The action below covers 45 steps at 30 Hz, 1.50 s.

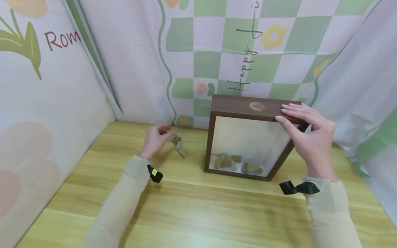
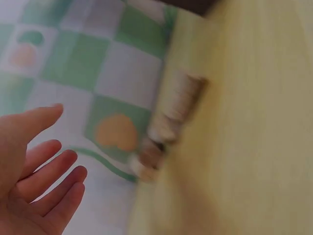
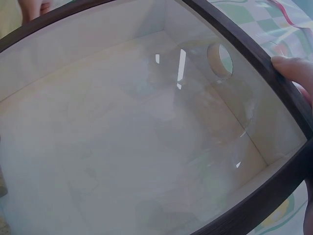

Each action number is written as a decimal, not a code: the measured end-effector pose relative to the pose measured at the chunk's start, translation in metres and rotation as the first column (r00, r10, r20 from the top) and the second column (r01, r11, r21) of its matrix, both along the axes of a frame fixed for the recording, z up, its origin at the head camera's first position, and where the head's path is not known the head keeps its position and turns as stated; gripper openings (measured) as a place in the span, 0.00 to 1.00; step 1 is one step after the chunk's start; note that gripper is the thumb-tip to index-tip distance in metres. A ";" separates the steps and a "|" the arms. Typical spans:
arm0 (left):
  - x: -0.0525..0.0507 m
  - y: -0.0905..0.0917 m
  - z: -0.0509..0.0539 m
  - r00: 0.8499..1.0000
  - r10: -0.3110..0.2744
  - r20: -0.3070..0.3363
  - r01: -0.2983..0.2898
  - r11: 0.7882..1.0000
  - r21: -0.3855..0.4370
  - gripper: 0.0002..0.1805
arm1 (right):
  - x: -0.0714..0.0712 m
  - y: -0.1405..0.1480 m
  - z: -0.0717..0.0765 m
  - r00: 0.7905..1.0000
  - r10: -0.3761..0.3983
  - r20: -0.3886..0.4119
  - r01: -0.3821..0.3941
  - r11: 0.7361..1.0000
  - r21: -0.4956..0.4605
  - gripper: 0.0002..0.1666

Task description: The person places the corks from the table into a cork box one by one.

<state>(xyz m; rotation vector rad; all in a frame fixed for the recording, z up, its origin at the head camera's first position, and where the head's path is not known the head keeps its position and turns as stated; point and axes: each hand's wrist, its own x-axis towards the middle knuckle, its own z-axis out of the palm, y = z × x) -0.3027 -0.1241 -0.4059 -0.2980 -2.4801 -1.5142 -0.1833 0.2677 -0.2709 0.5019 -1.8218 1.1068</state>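
A dark brown wooden display box (image 1: 233, 106) with a clear front and a round hole in its top stands upright on the table. Several corks (image 1: 221, 160) lie along its bottom inside. My right hand (image 1: 314, 135) holds its top right corner, fingers over the top and thumb (image 3: 293, 68) at the front edge. To the left, my left hand (image 1: 155, 139) is beside a short row of loose corks (image 1: 177, 146). In the left wrist view these corks (image 2: 183, 98) are blurred, and the left hand (image 2: 41, 188) has loosely spread fingers and holds nothing.
The wood-grain table (image 1: 193, 217) meets a checkered cloth backdrop (image 1: 206, 66) just behind the box and the loose corks. Another printed cloth (image 1: 22, 137) hangs along the left side. Each wrist wears a small black camera.
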 end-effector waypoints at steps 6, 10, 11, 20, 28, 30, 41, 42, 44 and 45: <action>-0.010 -0.006 -0.021 0.993 0.051 0.105 -0.052 0.999 0.008 0.25 | 0.001 -0.002 0.001 1.000 -0.005 0.003 0.005 1.000 0.004 0.11; -0.018 -0.006 -0.029 0.987 0.089 0.134 -0.091 0.996 0.006 0.26 | 0.000 -0.003 0.002 1.000 0.000 0.001 0.000 1.000 0.009 0.11; -0.019 -0.006 -0.031 0.985 0.098 0.139 -0.100 0.995 0.008 0.25 | 0.000 -0.003 0.002 1.000 0.001 0.000 -0.001 1.000 0.012 0.11; -0.029 0.001 -0.044 0.968 0.172 0.182 -0.165 0.985 -0.055 0.21 | -0.001 -0.004 0.000 1.000 0.007 0.000 -0.007 1.000 0.013 0.10; -0.030 0.003 -0.046 0.969 0.177 0.170 -0.162 0.982 -0.095 0.18 | 0.000 -0.003 -0.001 1.000 0.008 0.008 -0.008 1.000 0.003 0.10; -0.029 0.002 -0.046 0.972 0.174 0.158 -0.157 0.981 -0.117 0.18 | 0.000 -0.003 -0.001 1.000 0.007 0.012 -0.007 1.000 0.000 0.10; -0.033 -0.005 -0.047 0.973 0.230 0.016 -0.230 0.973 0.023 0.15 | 0.000 -0.003 0.001 1.000 0.006 0.016 -0.005 1.000 -0.017 0.10; -0.033 -0.005 -0.045 0.972 0.234 0.000 -0.234 0.972 0.030 0.15 | 0.000 -0.003 0.001 1.000 0.004 0.014 -0.004 1.000 -0.017 0.10; -0.033 -0.006 -0.042 0.971 0.239 -0.022 -0.238 0.970 0.043 0.15 | 0.000 -0.003 0.001 1.000 0.000 0.010 0.001 1.000 -0.019 0.10; -0.033 -0.006 -0.040 0.970 0.243 -0.025 -0.241 0.969 0.052 0.15 | 0.000 -0.003 0.002 1.000 -0.003 0.008 0.003 1.000 -0.018 0.10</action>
